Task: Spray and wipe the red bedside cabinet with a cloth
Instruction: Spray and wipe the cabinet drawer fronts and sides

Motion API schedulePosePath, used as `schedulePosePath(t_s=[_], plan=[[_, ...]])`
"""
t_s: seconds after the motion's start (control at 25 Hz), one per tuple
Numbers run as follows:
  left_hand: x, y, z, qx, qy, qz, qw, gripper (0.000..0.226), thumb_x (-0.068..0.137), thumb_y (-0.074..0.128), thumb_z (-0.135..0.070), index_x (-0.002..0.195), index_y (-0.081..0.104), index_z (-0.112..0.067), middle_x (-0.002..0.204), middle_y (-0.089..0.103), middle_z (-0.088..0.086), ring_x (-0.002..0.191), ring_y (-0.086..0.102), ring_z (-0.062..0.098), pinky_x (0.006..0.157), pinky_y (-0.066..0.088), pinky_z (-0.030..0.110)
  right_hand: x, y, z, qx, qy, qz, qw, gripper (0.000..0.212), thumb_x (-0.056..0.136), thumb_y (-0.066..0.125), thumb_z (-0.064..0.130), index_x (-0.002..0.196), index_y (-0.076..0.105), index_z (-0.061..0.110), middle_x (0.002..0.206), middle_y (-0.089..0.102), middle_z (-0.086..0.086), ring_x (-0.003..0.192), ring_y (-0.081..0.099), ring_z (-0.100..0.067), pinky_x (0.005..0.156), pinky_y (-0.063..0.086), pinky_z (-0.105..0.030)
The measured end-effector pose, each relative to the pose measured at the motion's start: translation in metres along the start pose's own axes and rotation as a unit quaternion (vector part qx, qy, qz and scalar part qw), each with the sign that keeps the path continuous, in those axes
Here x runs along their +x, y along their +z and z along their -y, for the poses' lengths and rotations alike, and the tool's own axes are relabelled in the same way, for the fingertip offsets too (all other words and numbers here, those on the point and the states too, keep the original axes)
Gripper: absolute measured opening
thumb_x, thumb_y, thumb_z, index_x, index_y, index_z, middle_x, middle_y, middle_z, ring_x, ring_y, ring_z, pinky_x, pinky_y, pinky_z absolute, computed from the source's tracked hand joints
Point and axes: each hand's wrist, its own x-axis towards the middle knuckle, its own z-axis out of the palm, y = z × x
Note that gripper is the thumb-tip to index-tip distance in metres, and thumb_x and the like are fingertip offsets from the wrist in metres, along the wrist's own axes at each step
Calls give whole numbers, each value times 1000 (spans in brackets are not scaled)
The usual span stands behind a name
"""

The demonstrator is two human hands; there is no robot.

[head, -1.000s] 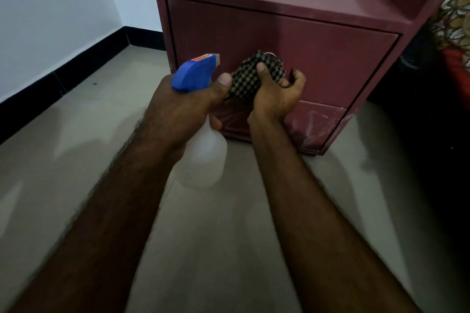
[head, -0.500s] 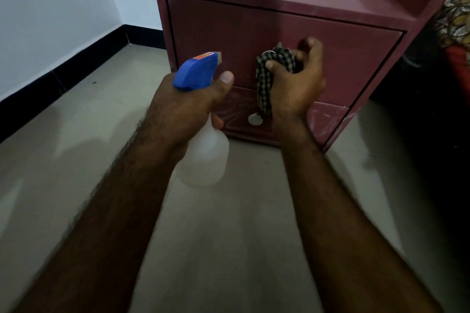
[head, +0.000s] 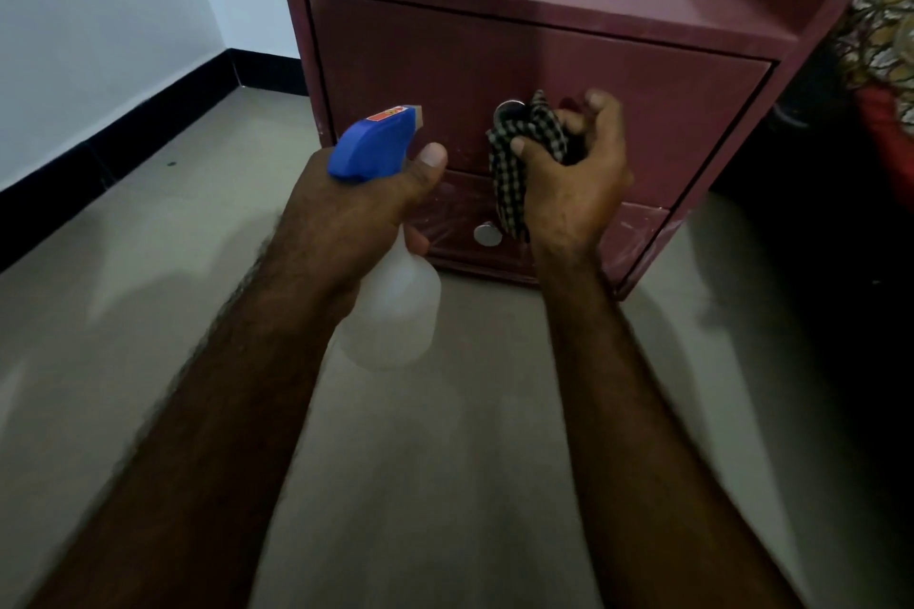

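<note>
The red bedside cabinet [head: 618, 64] stands on the floor straight ahead, with a large upper drawer and a narrow lower drawer, each with a round metal knob. My right hand [head: 569, 193] grips a bunched black-and-white checked cloth [head: 524, 153] against the upper drawer front, just right of its knob [head: 507, 110]. A strip of the cloth hangs down over the lower drawer. My left hand [head: 356, 213] holds a white spray bottle [head: 395, 312] with a blue trigger head [head: 376, 143], nozzle facing the cabinet's left front.
The lower drawer's knob [head: 488, 233] shows below the cloth. A white wall with a black skirting [head: 123, 134] runs along the left. A patterned fabric [head: 880, 15] and a dark gap lie right of the cabinet. Pale tiled floor [head: 445, 460] stretches toward me.
My right hand with the cloth has moved from the left of the upper drawer front to the right and a little up, uncovering both knobs. The left hand and bottle have barely moved.
</note>
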Motion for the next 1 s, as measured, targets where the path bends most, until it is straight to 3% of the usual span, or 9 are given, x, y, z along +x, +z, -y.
schedulePosePath(t_s=[0.12, 0.2, 0.36, 0.48, 0.56, 0.64, 0.76, 0.88, 1.0], plan=[[0, 0, 2, -8, 5, 7, 1000, 18, 87, 72, -52, 93, 57, -44, 99, 71, 7, 64, 73, 22, 83, 60, 50, 2, 5, 6, -12, -26, 3, 1000, 65, 67, 91, 18, 125, 62, 18, 94, 72, 17, 86, 67, 7, 81, 56, -17], [-1, 1, 2, -12, 2, 10, 1000, 18, 87, 73, -51, 94, 58, -43, 95, 70, -1, 64, 72, 22, 88, 59, 51, 0, 6, 7, -43, -44, 19, 998, 63, 68, 90, 15, 124, 62, 18, 98, 71, 15, 88, 67, 3, 84, 55, -17], [-2, 0, 1, -14, 2, 14, 1000, 18, 87, 72, -50, 95, 57, -43, 98, 70, 1, 63, 71, 19, 88, 59, 51, -20, 0, -2, -97, -51, 76, 991, 56, 71, 87, 12, 122, 64, 16, 102, 71, 13, 92, 65, -3, 86, 54, -23], [0, -2, 1, -10, 1, 11, 1000, 18, 87, 72, -51, 92, 58, -41, 94, 72, 2, 64, 72, 21, 89, 58, 53, -19, 0, 2, -87, -95, 49, 990, 56, 72, 85, 14, 124, 63, 15, 104, 73, 11, 94, 68, -10, 85, 55, -26], [1, -2, 4, -14, 0, 8, 1000, 20, 87, 72, -51, 99, 60, -41, 95, 72, -1, 66, 73, 22, 90, 58, 54, -10, 9, 6, -88, -144, 30, 985, 58, 72, 84, 13, 127, 62, 14, 105, 72, 10, 93, 68, -15, 85, 54, -27], [2, 0, 8, -17, -7, 11, 1000, 36, 87, 72, -50, 118, 62, -35, 102, 72, 4, 69, 73, 25, 91, 58, 53, -8, 19, 4, -101, -151, 72, 981, 61, 73, 80, 8, 130, 62, 15, 107, 73, 6, 95, 67, -18, 87, 55, -30], [3, 2, 15, -16, -20, 18, 999, 49, 87, 73, -50, 130, 58, -32, 107, 71, 6, 69, 73, 23, 84, 60, 43, -20, 18, -16, -121, -53, 134, 982, 65, 75, 79, 6, 135, 62, 23, 106, 72, 5, 93, 67, -11, 89, 55, -32], [6, 0, 25, -8, -34, 0, 999, 55, 85, 74, -53, 133, 57, -30, 107, 68, 0, 66, 73, 9, 61, 51, 16, -19, 6, -40, -50, 63, 55, 995, 69, 69, 89, 7, 132, 60, 15, 100, 71, 8, 84, 66, -3, 83, 57, -26], [7, 0, 32, 5, -45, -10, 999, 59, 84, 73, -56, 133, 56, -27, 104, 68, -3, 62, 71, 5, 63, 46, 21, -11, -3, -48, 112, 223, -3, 968, 79, 64, 92, 4, 133, 54, 11, 108, 71, -2, 91, 70, -9, 83, 61, -29]])
